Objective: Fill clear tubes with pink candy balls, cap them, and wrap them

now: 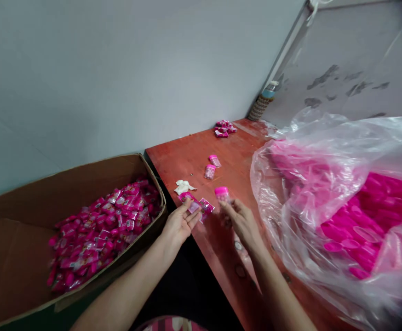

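Note:
My left hand (pixel 182 220) is closed on a small pink printed wrapper (pixel 191 202) with a see-through part, held over the table's near left edge. In my right hand (pixel 237 218) is a small clear jar with a pink lid (pixel 222 193), upright and gripped between thumb and fingers. A flat pink packet (pixel 207 208) lies on the table between the hands. Beyond them are two more pink-lidded jars, one standing nearer (pixel 209 172) and one behind it (pixel 215 161); pale pieces show inside. A crumpled white scrap (pixel 183 186) rests beside the wrapper.
On the left, a cardboard box (pixel 152 177) holds many pink wrapped packets (pixel 104 225). A large clear plastic bag (pixel 266 184) with bright pink plastic pieces (pixel 356 225) covers the table's right side. A packet pile (pixel 224 128) and a bottle (pixel 263 101) stand at the back of the red table (pixel 173 154).

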### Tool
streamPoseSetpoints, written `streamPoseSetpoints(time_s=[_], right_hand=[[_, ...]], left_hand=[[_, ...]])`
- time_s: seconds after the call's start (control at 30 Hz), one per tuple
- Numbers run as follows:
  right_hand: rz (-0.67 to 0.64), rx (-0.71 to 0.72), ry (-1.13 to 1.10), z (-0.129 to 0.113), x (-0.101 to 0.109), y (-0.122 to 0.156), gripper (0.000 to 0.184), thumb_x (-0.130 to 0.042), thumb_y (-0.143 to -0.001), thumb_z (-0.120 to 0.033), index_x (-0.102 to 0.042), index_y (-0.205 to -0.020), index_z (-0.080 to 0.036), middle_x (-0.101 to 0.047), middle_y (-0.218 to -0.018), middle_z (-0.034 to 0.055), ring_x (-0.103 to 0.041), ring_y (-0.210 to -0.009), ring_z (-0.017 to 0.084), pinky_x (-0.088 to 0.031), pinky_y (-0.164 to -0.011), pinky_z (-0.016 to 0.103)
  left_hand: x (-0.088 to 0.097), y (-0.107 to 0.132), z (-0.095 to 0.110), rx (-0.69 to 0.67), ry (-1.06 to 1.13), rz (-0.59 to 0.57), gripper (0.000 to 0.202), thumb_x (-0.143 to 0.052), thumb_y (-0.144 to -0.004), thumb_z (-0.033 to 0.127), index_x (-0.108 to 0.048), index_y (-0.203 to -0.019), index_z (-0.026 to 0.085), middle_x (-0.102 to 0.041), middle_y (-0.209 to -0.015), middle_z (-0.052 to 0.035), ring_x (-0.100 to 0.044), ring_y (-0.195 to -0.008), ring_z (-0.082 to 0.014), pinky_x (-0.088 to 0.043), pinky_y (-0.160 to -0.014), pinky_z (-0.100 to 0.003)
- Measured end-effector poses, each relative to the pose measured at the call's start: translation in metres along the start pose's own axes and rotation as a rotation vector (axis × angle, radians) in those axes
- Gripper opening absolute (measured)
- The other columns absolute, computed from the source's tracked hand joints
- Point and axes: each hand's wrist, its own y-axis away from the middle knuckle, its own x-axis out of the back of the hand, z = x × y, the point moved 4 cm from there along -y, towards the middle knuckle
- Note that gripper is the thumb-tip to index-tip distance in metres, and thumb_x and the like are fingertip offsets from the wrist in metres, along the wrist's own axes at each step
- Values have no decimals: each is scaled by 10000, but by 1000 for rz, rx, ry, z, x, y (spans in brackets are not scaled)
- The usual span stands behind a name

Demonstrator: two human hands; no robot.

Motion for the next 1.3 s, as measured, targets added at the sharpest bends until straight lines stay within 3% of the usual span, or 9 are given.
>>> streamPoseSetpoints(time_s=[0.1,0.2,0.43,0.9,1.1,1.3], right_hand=[[-119,-131,-178,4,-20,42,309,-516,-749,-488,-523,-779,-181,-579,-532,-15,-501,-389,108,-354,-369,204],[-83,-181,-234,10,-34,62,293,-521,-758,-476,-521,-831,-192,-569,-542,-30,-492,-399,97,-349,-367,190],[-60,-188,-363,16,-42,63,265,-508,-780,-452,-503,-813,-189,-563,-560,-29,-474,-400,81,-315,-359,178],[-79,-175,-376,14,-41,62,248,-513,-791,-421,-495,-804,-174,-546,-537,-35,-464,-399,72,-322,-372,169],[-90,-142,-405,15,-42,61,258,-530,-780,-423,-498,-801,-168,-574,-548,-28,-478,-400,69,-325,-374,162],[-133,-107,-473,17,-45,60,228,-536,-785,-390,-498,-821,-168,-566,-562,-29,-479,-420,68,-346,-397,167]], left_hand=[[-4,0,-6,-2,41,-20,96,-629,-728,182,-576,-767,112,-652,-673,-67,-656,-627,-177,-552,-604,-287],[-9,0,-13,1,67,-54,79,-618,-736,168,-585,-787,117,-651,-671,-55,-643,-579,-153,-543,-547,-255],[-18,6,-21,45,72,-116,78,-595,-758,189,-578,-734,116,-635,-644,-47,-622,-546,-136,-525,-515,-235],[-18,8,-23,71,-16,-72,106,-603,-753,222,-574,-731,123,-630,-635,-38,-599,-521,-122,-500,-496,-226],[-23,10,-13,-123,-228,-344,173,-686,-668,232,-583,-681,93,-616,-601,-28,-579,-522,-109,-481,-531,-218],[-27,13,-9,-215,-388,-446,196,-683,-668,251,-594,-744,93,-620,-633,-27,-570,-531,-100,-470,-533,-219]])
